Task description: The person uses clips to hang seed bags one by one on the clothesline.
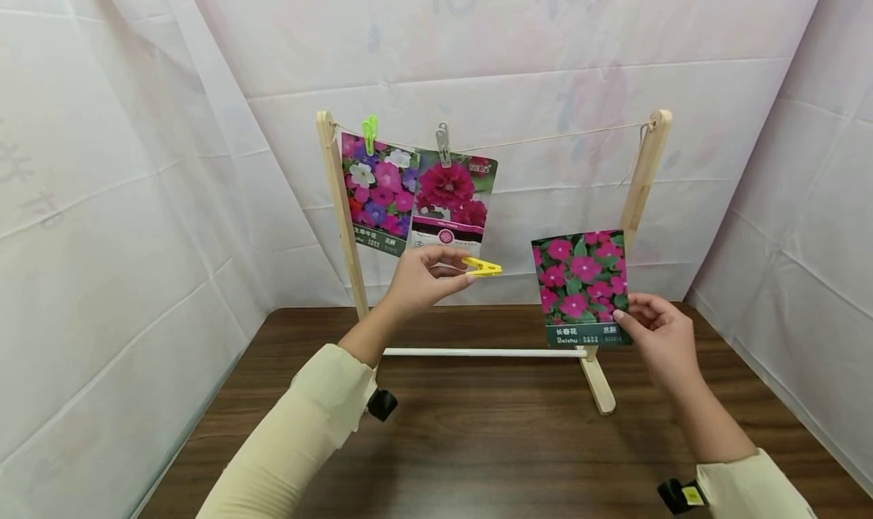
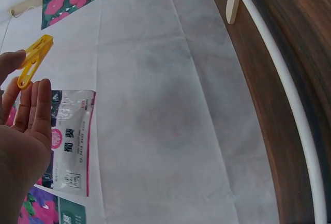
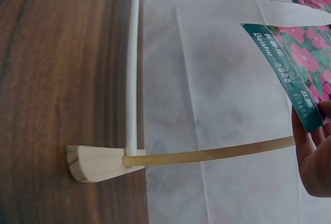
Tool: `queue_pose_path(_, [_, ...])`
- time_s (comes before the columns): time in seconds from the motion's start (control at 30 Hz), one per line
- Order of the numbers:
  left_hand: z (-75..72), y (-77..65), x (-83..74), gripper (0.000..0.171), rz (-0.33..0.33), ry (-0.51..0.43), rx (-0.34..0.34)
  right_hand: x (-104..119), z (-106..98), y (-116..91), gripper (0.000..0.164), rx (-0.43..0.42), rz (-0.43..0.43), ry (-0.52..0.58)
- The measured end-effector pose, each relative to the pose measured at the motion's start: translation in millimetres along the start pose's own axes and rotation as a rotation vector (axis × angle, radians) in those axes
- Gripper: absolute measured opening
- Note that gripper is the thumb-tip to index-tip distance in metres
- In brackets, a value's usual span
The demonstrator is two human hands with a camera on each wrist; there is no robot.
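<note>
Between thumb and fingers, my left hand (image 1: 430, 276) pinches a yellow clothespin (image 1: 483, 267), held out in front of the hanging packets. My right hand (image 1: 660, 337) grips a seed packet with pink flowers (image 1: 580, 280) by its lower right corner, upright and below the string. On the string (image 1: 546, 137) hang two other packets. The left one, with mixed flowers (image 1: 378, 189), is held by a green clothespin (image 1: 370, 135). Beside it, a packet with dark pink blooms (image 1: 453, 193) hangs from a grey clothespin (image 1: 443, 145); the left hand overlaps its lower edge.
A wooden frame stands on the brown table (image 1: 436, 443), with a left post (image 1: 346, 223), a right post (image 1: 644, 174) and a white bar (image 1: 484, 352) low between them. Its right foot (image 1: 596, 386) points toward me. White cloth (image 1: 546, 42) hangs behind and at both sides.
</note>
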State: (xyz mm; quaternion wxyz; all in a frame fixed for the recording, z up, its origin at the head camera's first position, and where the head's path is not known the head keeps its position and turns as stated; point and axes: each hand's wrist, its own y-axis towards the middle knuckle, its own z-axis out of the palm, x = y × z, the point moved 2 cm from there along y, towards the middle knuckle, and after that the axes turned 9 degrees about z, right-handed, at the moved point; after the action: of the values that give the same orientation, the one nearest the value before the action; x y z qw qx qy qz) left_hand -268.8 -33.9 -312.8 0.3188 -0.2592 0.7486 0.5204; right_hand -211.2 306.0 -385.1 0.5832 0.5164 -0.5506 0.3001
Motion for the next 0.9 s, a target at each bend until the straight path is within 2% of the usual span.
queue_pose_path(0.1, [0.6, 7.0, -2.7, 0.030, 0.007, -0.006, 0.011, 4.6, 2.6, 3.4, 0.014, -0.002, 0.005, 0.020])
queue_pose_path(0.53, [2.4, 28.9, -19.3, 0.032, 0.029, 0.014, 0.079, 22.8, 15.2, 18.2, 0.018, 0.030, 0.021, 0.261])
queue_pose_path(0.73, [5.0, 39.0, -27.0, 0.032, 0.048, 0.037, 0.102, 29.5, 17.6, 23.9, 0.021, 0.018, 0.005, 0.268])
queue_pose_path(0.9, [9.7, 47.9, -34.6, 0.030, 0.079, 0.050, 0.151, 33.5, 19.8, 28.4, 0.020, 0.010, 0.001, 0.255])
